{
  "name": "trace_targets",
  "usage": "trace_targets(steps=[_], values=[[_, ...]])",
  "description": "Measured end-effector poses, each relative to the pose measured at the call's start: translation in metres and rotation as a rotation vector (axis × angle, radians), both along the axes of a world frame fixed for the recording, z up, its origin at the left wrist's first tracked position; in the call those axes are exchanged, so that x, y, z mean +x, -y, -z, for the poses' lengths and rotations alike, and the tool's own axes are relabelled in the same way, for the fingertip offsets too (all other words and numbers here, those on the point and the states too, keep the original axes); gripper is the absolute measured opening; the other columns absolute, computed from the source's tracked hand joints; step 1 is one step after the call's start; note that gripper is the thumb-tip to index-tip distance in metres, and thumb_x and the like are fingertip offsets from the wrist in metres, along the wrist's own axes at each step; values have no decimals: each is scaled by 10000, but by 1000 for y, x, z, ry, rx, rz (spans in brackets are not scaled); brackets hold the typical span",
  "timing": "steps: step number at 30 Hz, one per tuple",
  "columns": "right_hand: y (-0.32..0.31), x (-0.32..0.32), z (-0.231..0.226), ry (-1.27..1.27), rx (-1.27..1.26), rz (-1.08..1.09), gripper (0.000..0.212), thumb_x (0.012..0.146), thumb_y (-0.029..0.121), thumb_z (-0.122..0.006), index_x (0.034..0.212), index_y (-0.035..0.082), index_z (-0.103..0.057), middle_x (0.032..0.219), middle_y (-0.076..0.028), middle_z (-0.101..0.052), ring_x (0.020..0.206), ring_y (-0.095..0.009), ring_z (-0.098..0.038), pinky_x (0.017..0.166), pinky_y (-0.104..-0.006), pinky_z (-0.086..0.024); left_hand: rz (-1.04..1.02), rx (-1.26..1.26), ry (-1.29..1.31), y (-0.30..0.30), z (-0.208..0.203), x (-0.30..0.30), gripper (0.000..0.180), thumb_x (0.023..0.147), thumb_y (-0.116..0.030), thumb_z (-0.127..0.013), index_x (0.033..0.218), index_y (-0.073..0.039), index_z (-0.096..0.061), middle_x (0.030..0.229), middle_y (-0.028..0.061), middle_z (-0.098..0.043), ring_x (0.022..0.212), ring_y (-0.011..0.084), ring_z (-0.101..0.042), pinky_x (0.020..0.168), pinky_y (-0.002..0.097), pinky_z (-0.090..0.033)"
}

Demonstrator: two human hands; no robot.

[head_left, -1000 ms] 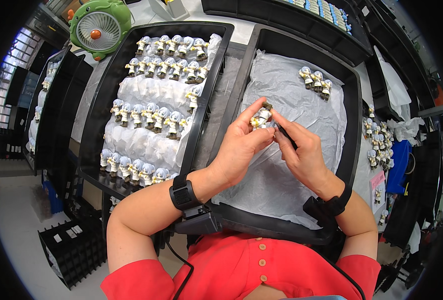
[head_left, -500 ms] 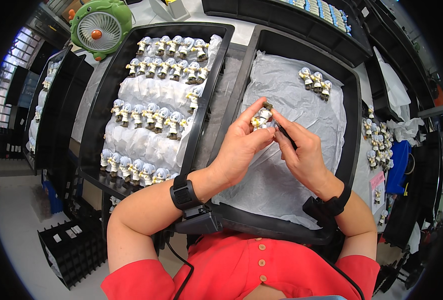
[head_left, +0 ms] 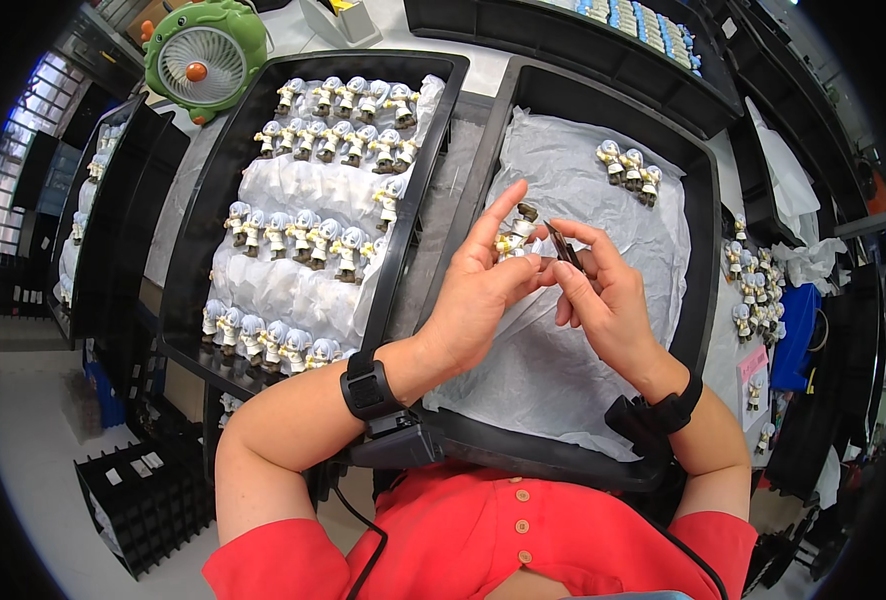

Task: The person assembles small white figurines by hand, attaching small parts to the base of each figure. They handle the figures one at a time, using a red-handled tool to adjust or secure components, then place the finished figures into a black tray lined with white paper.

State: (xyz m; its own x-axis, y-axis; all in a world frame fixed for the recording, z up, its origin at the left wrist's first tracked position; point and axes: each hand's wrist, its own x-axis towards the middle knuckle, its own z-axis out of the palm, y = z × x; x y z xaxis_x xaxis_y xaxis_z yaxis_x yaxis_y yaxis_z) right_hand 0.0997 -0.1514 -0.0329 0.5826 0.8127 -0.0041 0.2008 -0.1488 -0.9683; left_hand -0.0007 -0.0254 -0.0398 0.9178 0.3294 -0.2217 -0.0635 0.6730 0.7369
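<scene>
Above the right-hand paper-lined tray (head_left: 623,446), my left hand (head_left: 476,285) grips a small figurine (head_left: 513,240) in white with dark brown boots. The boots point up and away from me, and my thumb and fingers hide part of its body. Its index finger stretches out past the figurine. Close beside it, my right hand (head_left: 603,300) pinches a slim, dark, pointed tool (head_left: 560,243), whose exact kind I cannot make out. The tool's tip is near the boots, with a small gap between them. Farther back in that tray lies a small group of matching figurines (head_left: 631,170).
Rows of pale-haired figurines (head_left: 303,235) fill the black tray (head_left: 185,300) at the left. A green fan (head_left: 203,60) stands behind it. More figurines (head_left: 753,280) lie right of my tray. Another black tray (head_left: 563,50) crosses the back. White paper (head_left: 813,262) sits at the far right.
My right hand has turned and drawn slightly away from the figurine, so the dark tool now points up and left. My left index finger has lifted off the boots and straightened.
</scene>
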Motion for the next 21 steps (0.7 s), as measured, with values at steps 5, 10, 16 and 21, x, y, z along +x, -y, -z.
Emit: trace_targets(steps=[5,10,16,21], values=[[1,1,-1,-122,32,-13,342,895,56,-507,1223,29,-414,737,-61,-637,516,-79,-560,463,-207,-426,11,50,-21,0,4,1,361,877,-93,-573,1219,-86,-457,1056,38,-543,917,107,-566,842,268,-472],[1,-1,-5,-145,21,-92,347,894,57,-503,1228,36,-412,726,-64,-632,513,-74,-554,459,-201,-416,52,59,-7,-3,12,1,167,887,-168,-600,1018,-91,-530,916,13,-586,864,100,-578,773,251,-479],[1,-3,-7,-113,11,-111,350,894,54,-496,1238,42,-433,744,-65,-630,505,-69,-545,465,-205,-424,-11,95,23,-3,12,1,163,909,-227,-569,1000,-95,-542,944,25,-585,846,106,-581,747,257,-476],[4,-2,-2,23,9,-19,358,893,39,-492,1251,45,-482,795,-72,-637,516,-68,-542,477,-208,-440,-84,105,-52,-2,9,2,187,933,-240,-520,1062,-104,-527,1058,33,-560,869,122,-581,774,273,-471]])
